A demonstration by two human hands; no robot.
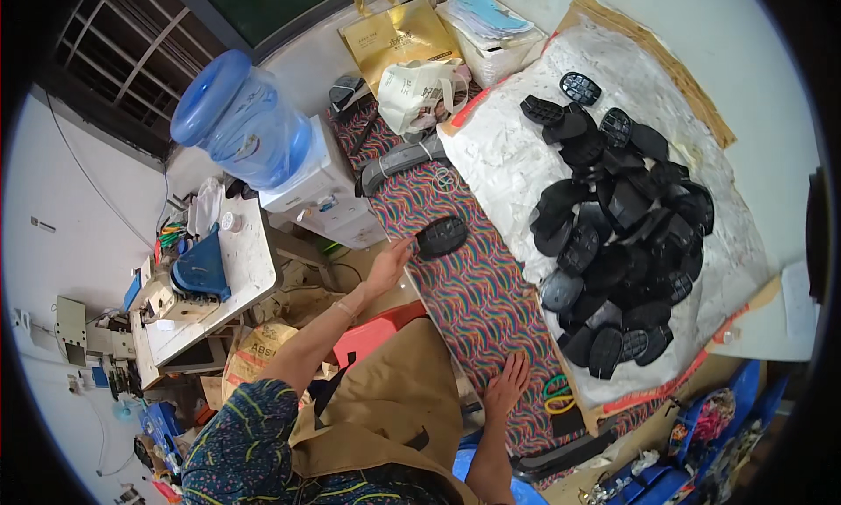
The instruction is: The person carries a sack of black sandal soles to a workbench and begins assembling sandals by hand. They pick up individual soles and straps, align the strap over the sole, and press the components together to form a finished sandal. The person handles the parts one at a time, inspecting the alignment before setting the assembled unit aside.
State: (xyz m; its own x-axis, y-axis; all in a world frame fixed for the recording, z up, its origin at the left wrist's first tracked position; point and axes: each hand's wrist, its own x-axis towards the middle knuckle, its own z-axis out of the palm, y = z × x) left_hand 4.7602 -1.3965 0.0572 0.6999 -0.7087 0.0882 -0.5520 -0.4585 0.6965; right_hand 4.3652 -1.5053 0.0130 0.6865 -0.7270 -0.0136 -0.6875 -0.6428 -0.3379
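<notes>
My left hand [392,267] pinches the near left edge of a black treaded shoe sole piece [443,237], which lies flat on, or just over, the multicoloured wavy-patterned cloth [473,303]. Fingers stretched out, my right hand [506,386] rests flat on the same cloth nearer to me and holds nothing. To its right are green and yellow loops [558,395]. A big heap of similar black sole pieces [622,216] is spread over a white sheet [491,146] on the right, some with tread up and some smooth side up.
Beyond the cloth stand a gold bag [399,45], a white bag [412,98] and a stack of papers [491,28]. A blue water bottle [250,120] on a white dispenser and a white worktable [232,260] are at the left. Bundled dark strips [405,162] lie on the cloth's far part.
</notes>
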